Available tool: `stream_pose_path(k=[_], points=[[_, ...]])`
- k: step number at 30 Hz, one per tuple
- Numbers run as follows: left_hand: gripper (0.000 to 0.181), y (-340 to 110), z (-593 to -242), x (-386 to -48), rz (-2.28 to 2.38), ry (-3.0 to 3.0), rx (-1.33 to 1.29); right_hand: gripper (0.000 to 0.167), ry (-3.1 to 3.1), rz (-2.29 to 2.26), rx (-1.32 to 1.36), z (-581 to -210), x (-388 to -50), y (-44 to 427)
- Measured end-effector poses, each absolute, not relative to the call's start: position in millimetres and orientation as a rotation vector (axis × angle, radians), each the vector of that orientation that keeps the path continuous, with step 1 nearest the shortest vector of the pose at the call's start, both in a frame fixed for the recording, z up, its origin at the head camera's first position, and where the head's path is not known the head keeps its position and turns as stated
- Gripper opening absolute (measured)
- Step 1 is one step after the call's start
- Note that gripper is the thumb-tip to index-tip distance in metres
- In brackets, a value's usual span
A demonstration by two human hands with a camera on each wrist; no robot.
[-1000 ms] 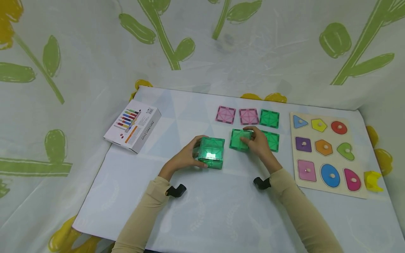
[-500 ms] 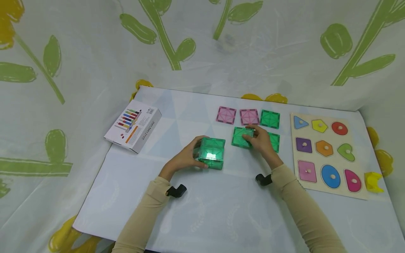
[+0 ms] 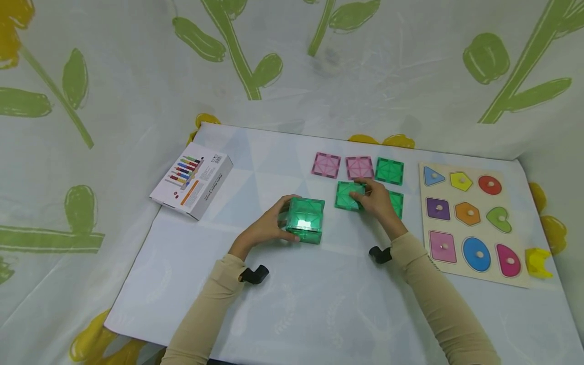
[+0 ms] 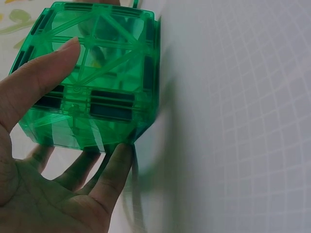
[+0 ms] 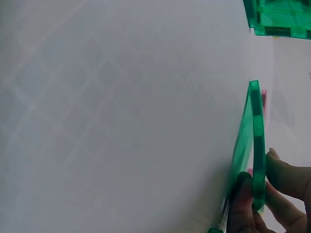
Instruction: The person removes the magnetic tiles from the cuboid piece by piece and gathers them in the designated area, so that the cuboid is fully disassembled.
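Observation:
My left hand (image 3: 265,226) grips the left side of a green see-through box (image 3: 306,209) built of magnetic tiles. In the left wrist view the thumb lies on one face of the box (image 4: 109,68), with fingers against another side. A single green square magnetic tile (image 3: 345,191) is pinched by my right hand (image 3: 377,204), to the right of the box. Seen from the right wrist, thumb and fingers hold this tile (image 5: 258,145) edge-on. Partly behind the right hand lies another green tile (image 3: 397,204). Whether the held tile touches the table cannot be told.
Two pink tiles (image 3: 326,165) and a green tile (image 3: 390,171) form a row at the back. A wooden shape-puzzle board (image 3: 495,248) occupies the right side, with a yellow piece (image 3: 539,262) beside it. A white printed box (image 3: 191,180) stands back left on the table (image 3: 182,284).
The right hand has moved slightly right and away with its green tile, covering more of the tile behind it. My left hand and the box have stayed put.

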State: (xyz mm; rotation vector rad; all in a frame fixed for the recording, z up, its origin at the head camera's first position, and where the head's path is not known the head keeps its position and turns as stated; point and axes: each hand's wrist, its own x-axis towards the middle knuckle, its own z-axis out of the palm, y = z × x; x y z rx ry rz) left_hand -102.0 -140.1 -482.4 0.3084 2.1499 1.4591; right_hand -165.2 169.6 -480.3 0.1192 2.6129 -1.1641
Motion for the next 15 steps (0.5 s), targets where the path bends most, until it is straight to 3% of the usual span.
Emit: stream_pose_path(k=[15], points=[[0.107,-139.8,-482.2,-102.4,1.481,2.137,0.321,0.05,2.602,-1.09,0.141,-477.0,-166.1,170.9]])
